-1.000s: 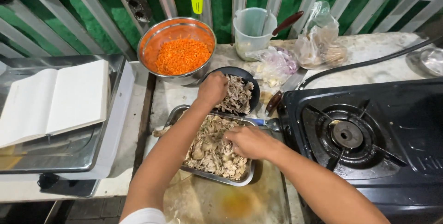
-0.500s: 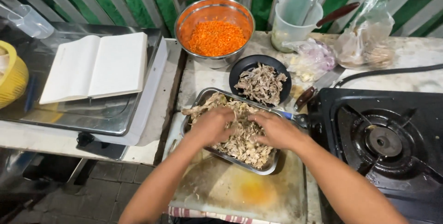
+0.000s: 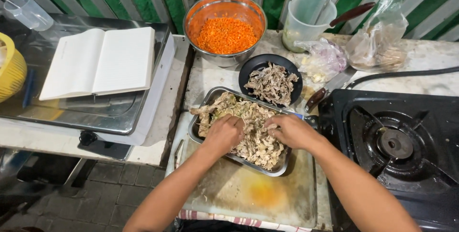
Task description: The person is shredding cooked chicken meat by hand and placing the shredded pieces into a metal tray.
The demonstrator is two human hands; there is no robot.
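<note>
Head view: since a second ago the left hand [image 3: 221, 135] has come back from the round black bowl [image 3: 252, 67] to join the right hand [image 3: 290, 130] in the rectangular metal tray [image 3: 206, 99]. Both sets of fingers curl closed, pinching stringy, pale shredded meat [image 3: 253, 136]. Tray rests on a stained cutting board [image 3: 258, 194] on the bench.

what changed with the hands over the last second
The left hand came back from the black bowl of shredded meat to the metal tray, joining the right hand in the meat there. Bowl, tray and the bowl of orange shreds stayed put.
</note>
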